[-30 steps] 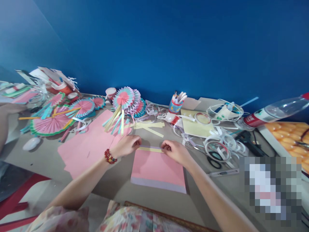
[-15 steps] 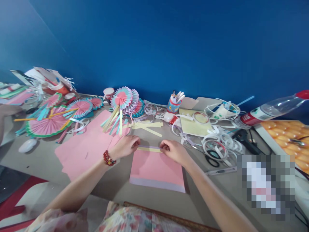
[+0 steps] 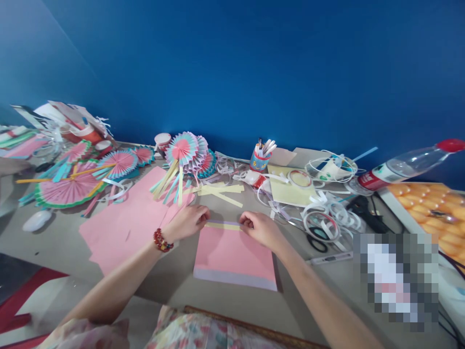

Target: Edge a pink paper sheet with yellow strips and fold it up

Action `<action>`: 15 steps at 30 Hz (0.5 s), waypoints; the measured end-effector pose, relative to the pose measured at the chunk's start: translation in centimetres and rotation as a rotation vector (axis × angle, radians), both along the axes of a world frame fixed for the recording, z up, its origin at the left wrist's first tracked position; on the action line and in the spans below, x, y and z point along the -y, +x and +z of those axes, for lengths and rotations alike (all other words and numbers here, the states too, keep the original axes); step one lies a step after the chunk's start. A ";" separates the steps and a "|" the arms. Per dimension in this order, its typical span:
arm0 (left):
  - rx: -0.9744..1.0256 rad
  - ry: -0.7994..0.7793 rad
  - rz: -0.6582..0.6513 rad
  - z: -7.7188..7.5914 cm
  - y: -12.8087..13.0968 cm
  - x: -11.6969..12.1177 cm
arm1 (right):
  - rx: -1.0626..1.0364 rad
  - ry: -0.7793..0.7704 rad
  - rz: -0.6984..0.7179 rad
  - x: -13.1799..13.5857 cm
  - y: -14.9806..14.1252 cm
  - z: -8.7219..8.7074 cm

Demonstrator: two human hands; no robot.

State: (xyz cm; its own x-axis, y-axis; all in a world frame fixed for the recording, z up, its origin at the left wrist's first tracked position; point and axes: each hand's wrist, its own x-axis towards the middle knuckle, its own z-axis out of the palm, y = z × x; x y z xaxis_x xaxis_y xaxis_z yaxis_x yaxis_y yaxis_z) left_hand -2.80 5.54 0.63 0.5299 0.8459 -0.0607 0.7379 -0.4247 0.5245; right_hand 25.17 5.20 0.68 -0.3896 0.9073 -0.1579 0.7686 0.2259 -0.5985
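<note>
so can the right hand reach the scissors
Probably yes: the scissors lie just right of the right hand, handles partly exposed, though a tape roll overlaps them and the hand is at the pink paper.

Clear bottle (image 3: 403,167), white mouse (image 3: 37,220), blue wall (image 3: 232,72)

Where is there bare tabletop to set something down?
Bare table shows between the left forearm and the banded pink sheet, and between the right forearm and the white cutter. It's crowded along the blue wall: paper fans, pen cup, bottle.
</note>
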 end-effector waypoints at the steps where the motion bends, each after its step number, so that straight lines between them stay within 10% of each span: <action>1: 0.001 0.000 0.000 0.0 0.0 0.0 | -0.002 0.000 0.001 0.0 0.0 -0.1; 15: -0.002 0.022 0.003 0.0 0.0 0.1 | -0.014 -0.008 -0.001 0.0 0.1 -0.2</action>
State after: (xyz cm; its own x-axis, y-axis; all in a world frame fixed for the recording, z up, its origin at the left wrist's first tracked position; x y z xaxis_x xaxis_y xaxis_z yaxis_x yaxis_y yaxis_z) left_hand -2.84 5.40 0.63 0.5272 0.8487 -0.0428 0.7404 -0.4341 0.5132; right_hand 25.24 5.21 0.50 -0.3905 0.9066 -0.1600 0.7604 0.2197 -0.6111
